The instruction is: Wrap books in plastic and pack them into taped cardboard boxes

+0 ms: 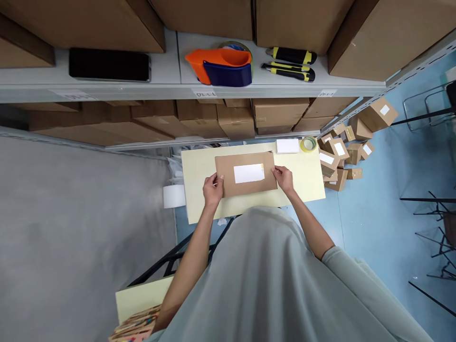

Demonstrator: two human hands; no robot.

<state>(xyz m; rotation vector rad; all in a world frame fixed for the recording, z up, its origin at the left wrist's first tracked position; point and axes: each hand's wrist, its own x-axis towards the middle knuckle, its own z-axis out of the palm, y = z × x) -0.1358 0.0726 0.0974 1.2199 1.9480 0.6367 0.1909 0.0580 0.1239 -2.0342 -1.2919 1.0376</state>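
L hand point(213, 190); R hand point(284, 178); pkg point(246, 174) btwn

Brown on the package point(225, 173) between left hand point(213, 190) and right hand point(284, 179), white on its label point(248, 174) (yellow-cornered), cream on the table point(306, 175) beneath.

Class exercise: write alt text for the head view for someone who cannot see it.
A person's left grip and right grip hold a cardboard parcel with a white label at a pale table. A tape roll lies on it; boxes sit on shelves beyond.
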